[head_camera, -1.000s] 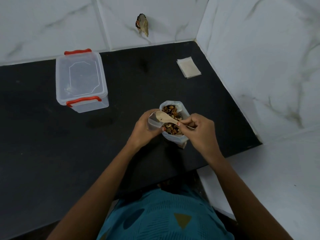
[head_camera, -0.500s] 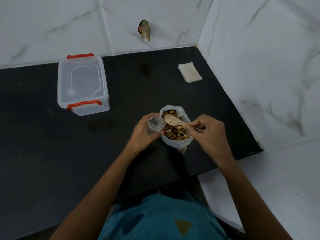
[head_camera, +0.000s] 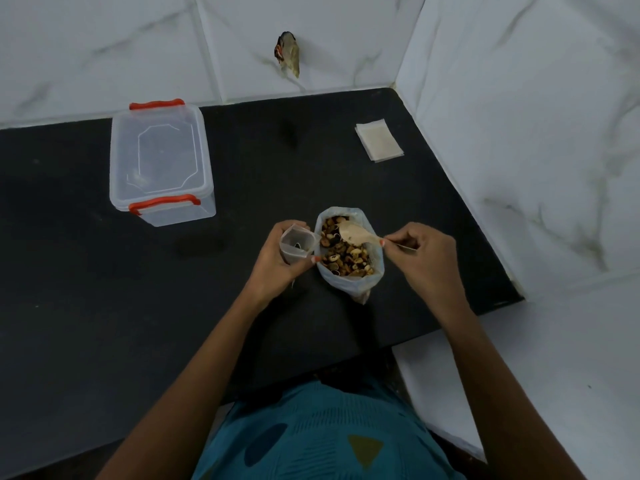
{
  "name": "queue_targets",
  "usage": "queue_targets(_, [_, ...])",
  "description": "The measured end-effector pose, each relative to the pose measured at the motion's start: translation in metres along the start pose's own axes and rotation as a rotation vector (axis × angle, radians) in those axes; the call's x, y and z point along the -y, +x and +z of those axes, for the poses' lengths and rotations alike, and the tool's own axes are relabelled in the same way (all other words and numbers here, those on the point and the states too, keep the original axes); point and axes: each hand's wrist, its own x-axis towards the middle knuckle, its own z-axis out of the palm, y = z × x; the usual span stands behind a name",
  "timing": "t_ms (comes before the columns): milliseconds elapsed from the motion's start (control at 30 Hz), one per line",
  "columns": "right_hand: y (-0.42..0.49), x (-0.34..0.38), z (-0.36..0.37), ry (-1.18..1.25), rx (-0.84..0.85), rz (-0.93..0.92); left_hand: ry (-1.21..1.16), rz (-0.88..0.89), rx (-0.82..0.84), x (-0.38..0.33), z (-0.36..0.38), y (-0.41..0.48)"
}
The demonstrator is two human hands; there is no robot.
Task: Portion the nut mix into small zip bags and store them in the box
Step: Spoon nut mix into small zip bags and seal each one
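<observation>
L hand grips open small zip bag; R hand pinches wooden spoon over nut mix bag.

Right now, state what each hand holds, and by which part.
Left hand grips the zip bag round its body; right hand pinches the spoon by its handle.

I read black counter tucked in corner. White marble-look tile, grey veins, on back wall + rt wall. Small brownish fitting sticks out of back wall. Light dim, even.
</observation>
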Motion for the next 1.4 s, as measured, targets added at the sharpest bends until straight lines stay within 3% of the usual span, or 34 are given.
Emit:
queue_targets(133, [-0.002,-0.016,0.011,-0.109,0.109,0.137,-0.114,-0.044,-0.027,0.004,-0.003,-0.007])
queue_targets(400, [-0.007,-0.014,0.046,-0.24,0.133,0.084,-0.12,-0.142,0.096,0.013,0.005,-0.01])
queue_targets(767, [-0.004,-0.019,0.052,0.009,0.125,0.265,-0.201,-0.225,0.156,0.017,0.012,-0.01])
queue_targets(1000, [0.0,-0.028,0.046,0.318,0.07,0.579,-0.169,-0.218,0.183,0.016,0.011,-0.008])
queue_targets(1400, [0.0,-0.031,0.045,0.336,0.016,0.578,-0.117,-0.214,0.203,0.011,0.01,-0.007])
